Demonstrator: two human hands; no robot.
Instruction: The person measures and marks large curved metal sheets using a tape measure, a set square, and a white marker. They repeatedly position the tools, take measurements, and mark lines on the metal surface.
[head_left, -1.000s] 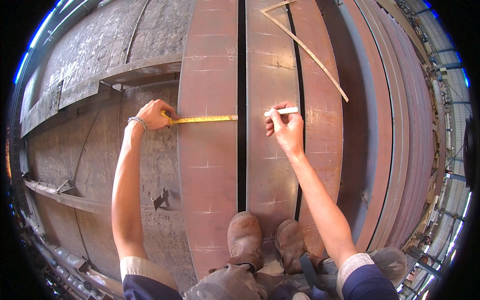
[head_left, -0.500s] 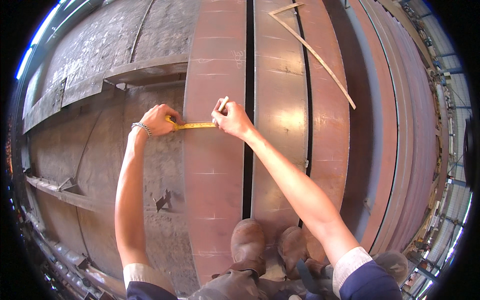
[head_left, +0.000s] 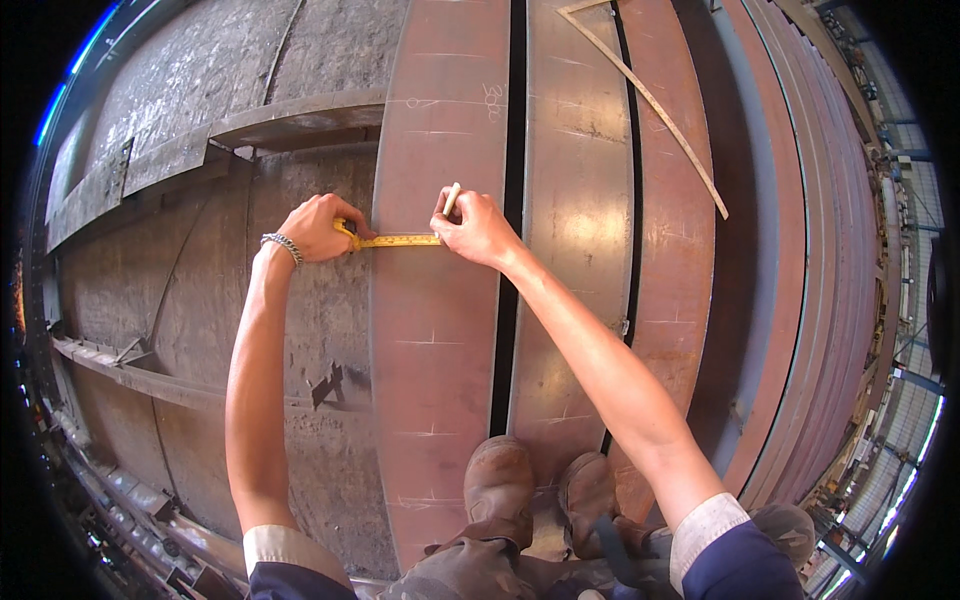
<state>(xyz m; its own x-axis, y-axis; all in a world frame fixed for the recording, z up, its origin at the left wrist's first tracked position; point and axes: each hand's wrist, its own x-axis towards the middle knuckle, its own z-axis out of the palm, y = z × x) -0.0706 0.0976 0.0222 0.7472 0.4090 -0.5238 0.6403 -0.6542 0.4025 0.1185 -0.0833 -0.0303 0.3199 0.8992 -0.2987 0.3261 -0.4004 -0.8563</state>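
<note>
My left hand is closed around a yellow tape measure at the left edge of a reddish-brown steel plate. Its yellow blade is drawn out to the right, across part of the plate. At the blade's far end is my right hand, its fingers pinched on a pale stick of chalk that points up and away from me. The fingers hide the tip of the blade. Short white cross marks run along the plate at intervals, with chalk writing on its farther part.
Dark gaps separate this plate from two more steel plates on the right. A long-armed metal square lies across them at the far right. My boots stand on the plates. To the left are a dark, dirty surface and a raised steel ledge.
The view has shifted slightly, so the plates and square appear farther right. Both hands keep their grips, and the tape blade stays stretched between them.
</note>
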